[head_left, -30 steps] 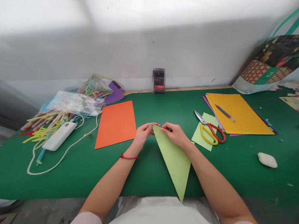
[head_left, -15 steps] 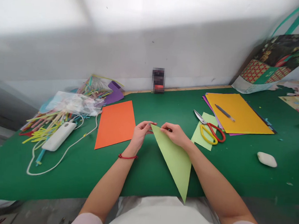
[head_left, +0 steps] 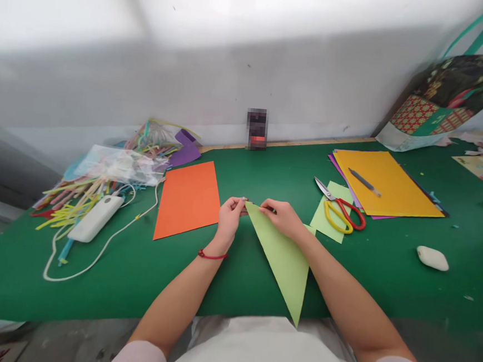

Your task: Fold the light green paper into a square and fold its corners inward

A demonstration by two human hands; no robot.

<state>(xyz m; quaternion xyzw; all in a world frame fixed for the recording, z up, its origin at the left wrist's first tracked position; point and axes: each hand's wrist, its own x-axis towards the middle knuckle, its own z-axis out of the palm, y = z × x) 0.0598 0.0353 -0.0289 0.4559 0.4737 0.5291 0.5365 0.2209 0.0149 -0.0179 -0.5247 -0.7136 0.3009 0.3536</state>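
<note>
So the light green paper [head_left: 285, 265] is a triangle right now, near the middle of the green table [head_left: 132, 292], long point aimed at the near edge. Left hand [head_left: 229, 219] has its far tip pinched between thumb and fingers, and right hand [head_left: 282, 216] is gripping it just right of that. Orange sheet [head_left: 188, 202] is lying to the left, scissors [head_left: 339, 214] are off to the right on a smaller green piece [head_left: 325, 228], and a pen [head_left: 363, 181] sits on the yellow sheet [head_left: 395, 185] farther back.
</note>
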